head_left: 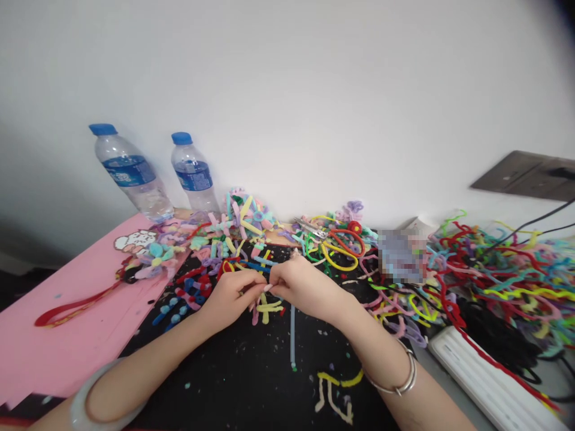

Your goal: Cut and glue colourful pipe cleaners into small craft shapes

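Both arms are bare, with no sleeves at all. The left arm has a thick, smooth bangle (96, 400) on it, pale grey-white and a bit see-through, like glass or stone. The right wrist has thin, shiny silver bangles (401, 376), round and plain, sitting close together, and the nails (268, 288) on the fingers look long and pale.

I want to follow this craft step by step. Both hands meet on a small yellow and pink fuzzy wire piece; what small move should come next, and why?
Probably one more twist. The left hand and right hand pinch the yellow and pink wire piece between their fingertips, and its ends stick out loose below on the black mat.
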`<state>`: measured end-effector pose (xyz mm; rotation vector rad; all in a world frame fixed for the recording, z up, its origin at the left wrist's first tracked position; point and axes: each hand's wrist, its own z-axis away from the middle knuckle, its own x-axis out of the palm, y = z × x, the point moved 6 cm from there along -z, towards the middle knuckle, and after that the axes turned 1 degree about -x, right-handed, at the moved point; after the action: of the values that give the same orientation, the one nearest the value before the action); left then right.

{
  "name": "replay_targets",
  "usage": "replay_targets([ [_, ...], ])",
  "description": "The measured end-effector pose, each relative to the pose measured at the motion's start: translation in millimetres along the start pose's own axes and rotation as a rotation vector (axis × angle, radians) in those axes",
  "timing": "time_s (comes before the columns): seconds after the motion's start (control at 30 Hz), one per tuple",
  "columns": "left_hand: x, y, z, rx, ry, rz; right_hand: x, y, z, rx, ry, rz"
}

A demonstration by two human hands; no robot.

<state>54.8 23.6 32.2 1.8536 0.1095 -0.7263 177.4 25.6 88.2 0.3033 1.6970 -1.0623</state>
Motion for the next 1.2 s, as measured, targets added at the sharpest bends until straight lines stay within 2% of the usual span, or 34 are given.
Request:
replay_targets([
  [0.17, 2.0, -7, 0, -0.185, 0.038, 0.287, 3, -2, -1, 0.022, -0.034, -0.036],
  [0.3, 4.9, -15, -2, -0.271, 0.072, 0.465, 6, 4, -1, 0.138, -0.075, -0.2],
  [0.47, 8.1, -20, -2, -0.276, 0.052, 0.526, 19, 11, 1, 0.265, -0.172, -0.544],
  [0.57, 7.4, -18, 0, -0.256, 0.045, 0.481, 22, 14, 3, 0.31, -0.21, -0.615],
  [0.67, 6.7, -15, 0, -0.239, 0.037, 0.431, 18, 14, 4, 0.299, -0.21, -0.537],
  [0.8, 5.7, -13, -1, -0.239, 0.008, 0.432, 4, 10, 4, 0.207, -0.133, -0.28],
  [0.9, 5.9, -14, -2, -0.242, -0.052, 0.518, -7, 9, 5, 0.168, -0.054, -0.162],
  [1.03, 8.4, -18, -2, -0.296, -0.122, 0.731, -15, 12, 4, 0.109, 0.051, -0.176],
  [1.1, 6.5, -19, -3, -0.318, -0.08, 0.812, -16, 15, 3, 0.1, 0.094, -0.195],
  [1.2, -3.7, -22, -5, -0.304, 0.103, 0.848, -14, 17, 3, 0.108, 0.091, -0.137],
])
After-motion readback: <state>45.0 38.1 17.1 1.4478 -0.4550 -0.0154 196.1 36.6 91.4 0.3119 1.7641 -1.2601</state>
